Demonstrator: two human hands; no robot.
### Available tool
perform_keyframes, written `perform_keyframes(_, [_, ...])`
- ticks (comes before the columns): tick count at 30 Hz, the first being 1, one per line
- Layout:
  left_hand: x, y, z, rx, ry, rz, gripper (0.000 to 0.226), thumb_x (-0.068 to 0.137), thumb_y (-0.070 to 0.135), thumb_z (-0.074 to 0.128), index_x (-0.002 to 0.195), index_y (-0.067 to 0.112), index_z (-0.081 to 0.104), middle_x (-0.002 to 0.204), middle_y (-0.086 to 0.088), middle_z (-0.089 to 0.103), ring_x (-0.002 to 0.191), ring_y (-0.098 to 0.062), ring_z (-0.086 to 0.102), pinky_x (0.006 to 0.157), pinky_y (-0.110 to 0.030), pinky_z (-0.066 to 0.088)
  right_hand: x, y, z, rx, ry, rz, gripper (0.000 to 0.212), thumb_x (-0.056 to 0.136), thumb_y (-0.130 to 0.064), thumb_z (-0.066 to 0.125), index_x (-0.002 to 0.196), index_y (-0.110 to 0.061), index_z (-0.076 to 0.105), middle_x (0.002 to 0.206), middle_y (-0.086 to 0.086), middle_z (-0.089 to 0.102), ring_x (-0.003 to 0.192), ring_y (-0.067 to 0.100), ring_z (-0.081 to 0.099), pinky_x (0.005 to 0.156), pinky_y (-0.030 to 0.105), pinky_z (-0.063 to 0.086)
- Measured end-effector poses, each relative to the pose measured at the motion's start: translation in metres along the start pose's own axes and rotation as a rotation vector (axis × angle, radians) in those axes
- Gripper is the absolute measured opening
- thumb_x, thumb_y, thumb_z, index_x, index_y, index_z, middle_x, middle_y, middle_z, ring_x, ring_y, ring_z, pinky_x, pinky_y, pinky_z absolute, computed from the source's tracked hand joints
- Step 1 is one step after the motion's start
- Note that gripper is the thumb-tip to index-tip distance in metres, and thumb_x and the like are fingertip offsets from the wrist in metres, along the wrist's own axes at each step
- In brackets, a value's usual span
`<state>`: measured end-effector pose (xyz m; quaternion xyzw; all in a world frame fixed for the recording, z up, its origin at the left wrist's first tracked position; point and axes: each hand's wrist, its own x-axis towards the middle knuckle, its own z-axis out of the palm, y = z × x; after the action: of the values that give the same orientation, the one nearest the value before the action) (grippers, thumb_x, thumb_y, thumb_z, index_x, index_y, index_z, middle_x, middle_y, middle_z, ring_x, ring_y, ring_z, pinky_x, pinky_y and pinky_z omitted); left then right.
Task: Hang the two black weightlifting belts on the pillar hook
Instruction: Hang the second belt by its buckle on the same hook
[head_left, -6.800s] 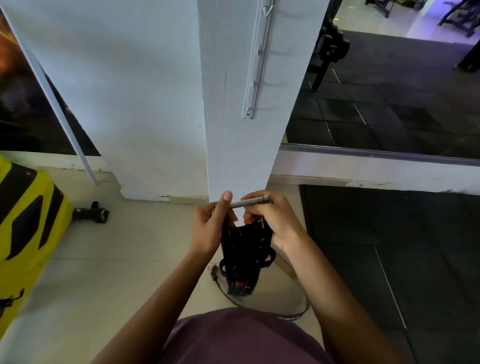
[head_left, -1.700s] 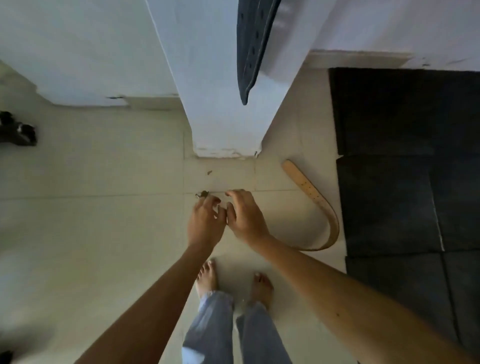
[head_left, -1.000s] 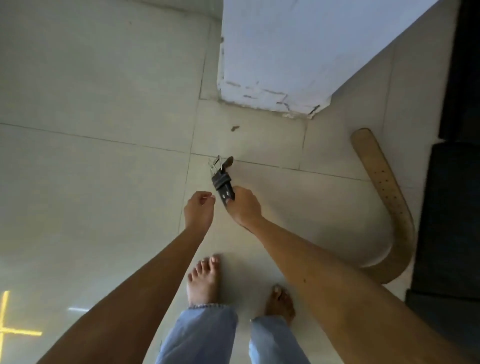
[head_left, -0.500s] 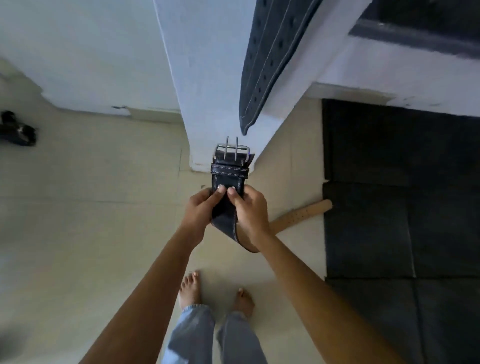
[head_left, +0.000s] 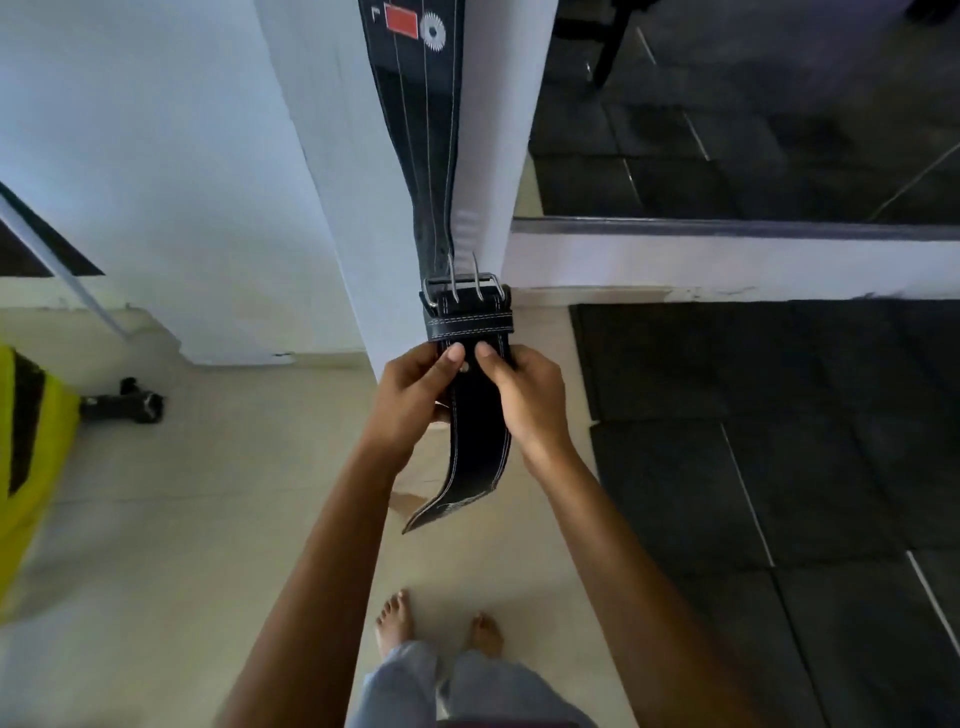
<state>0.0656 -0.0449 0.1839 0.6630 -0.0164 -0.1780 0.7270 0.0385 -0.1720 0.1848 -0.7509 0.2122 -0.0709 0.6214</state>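
Note:
One black weightlifting belt (head_left: 423, 130) with a red label hangs flat against the white pillar (head_left: 343, 171), its top cut off by the frame; the hook is out of view. I hold the second black belt (head_left: 475, 447) upright in front of the pillar's base. Its silver two-prong buckle (head_left: 462, 288) points up and overlaps the hanging belt's lower tip. My left hand (head_left: 410, 400) and my right hand (head_left: 524, 400) both grip the strap just below the buckle, thumbs on its face. The belt's tail curls down toward the floor.
A yellow and black machine (head_left: 26, 467) stands at the left edge with a black dumbbell (head_left: 124, 405) beside it. Dark rubber mats (head_left: 753, 441) cover the floor at right below a mirror (head_left: 727, 114). My bare feet (head_left: 436, 623) stand on the beige tiles.
I picked the second belt off the floor with my right hand, then gripped it with both hands. Since half a second ago it has risen, its buckle now level with the hanging belt's tip.

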Motion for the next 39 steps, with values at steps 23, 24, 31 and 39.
perform_keyframes(23, [-0.05, 0.1, -0.034, -0.068, 0.143, 0.306, 0.033, 0.097, 0.025, 0.055, 0.094, -0.007, 0.062, 0.086, -0.017, 0.062, 0.079, -0.026, 0.061, 0.069, -0.039, 0.053, -0.052, -0.082, 0.025, 0.256, -0.21, -0.25, 0.025, 0.09, -0.022, 0.068, 0.087, 0.003, 0.069, 0.079, 0.016, 0.069, 0.074, 0.019, 0.064, 0.07, 0.034, 0.053])
perform_keyframes(24, [-0.05, 0.1, -0.032, -0.065, 0.143, 0.305, 0.035, 0.098, 0.025, 0.055, 0.098, -0.01, 0.06, 0.087, -0.017, 0.062, 0.08, -0.026, 0.063, 0.07, -0.041, 0.054, -0.045, -0.093, 0.024, 0.256, -0.177, -0.263, 0.029, 0.09, -0.023, 0.069, 0.083, 0.005, 0.067, 0.076, 0.015, 0.066, 0.072, 0.019, 0.061, 0.068, 0.032, 0.05])
perform_keyframes(31, [-0.051, 0.091, -0.027, -0.057, 0.149, 0.289, 0.035, 0.096, 0.025, 0.057, 0.096, -0.01, 0.061, 0.081, -0.015, 0.064, 0.076, -0.025, 0.063, 0.069, -0.042, 0.053, -0.041, -0.088, 0.011, 0.248, -0.341, -0.209, 0.021, 0.087, -0.012, 0.07, 0.107, -0.007, 0.069, 0.096, 0.003, 0.075, 0.089, 0.014, 0.071, 0.079, 0.023, 0.056])
perform_keyframes(39, [-0.045, 0.1, -0.03, -0.068, 0.166, 0.304, 0.03, 0.096, 0.027, 0.058, 0.084, -0.001, 0.059, 0.071, -0.013, 0.053, 0.066, -0.021, 0.057, 0.063, -0.035, 0.05, -0.078, -0.013, 0.01, 0.117, -0.348, -0.103, 0.018, 0.075, -0.012, 0.082, 0.088, -0.021, 0.074, 0.091, 0.007, 0.078, 0.085, 0.023, 0.074, 0.082, 0.044, 0.059])
